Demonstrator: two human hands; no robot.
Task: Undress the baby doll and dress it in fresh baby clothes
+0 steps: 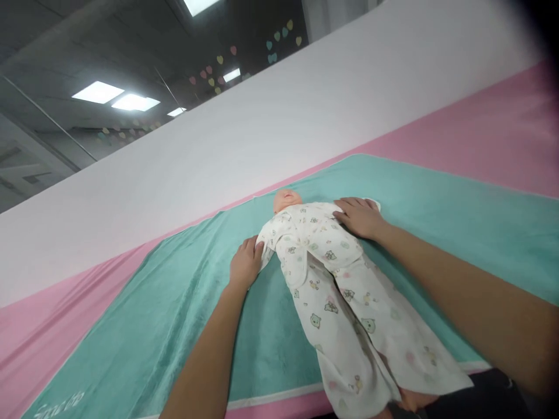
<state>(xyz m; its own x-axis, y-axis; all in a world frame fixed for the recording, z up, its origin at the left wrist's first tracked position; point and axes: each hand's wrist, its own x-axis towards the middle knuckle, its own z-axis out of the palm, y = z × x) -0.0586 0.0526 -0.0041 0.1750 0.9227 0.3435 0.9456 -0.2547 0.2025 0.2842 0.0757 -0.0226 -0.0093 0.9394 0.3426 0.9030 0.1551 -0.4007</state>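
Observation:
A baby doll lies on its back on a teal towel, dressed in a white printed romper. My left hand rests beside the doll's sleeve at the left, its fingers curled against the sleeve's edge. My right hand lies flat on the doll's other shoulder and sleeve, fingers stretched out. The doll's bare feet show at the bottom edge, near a dark garment.
The towel lies on a pink sheet that covers the surface. Behind it rises a white wall or board. Above are ceiling lights and coloured paper hearts on a dark wall.

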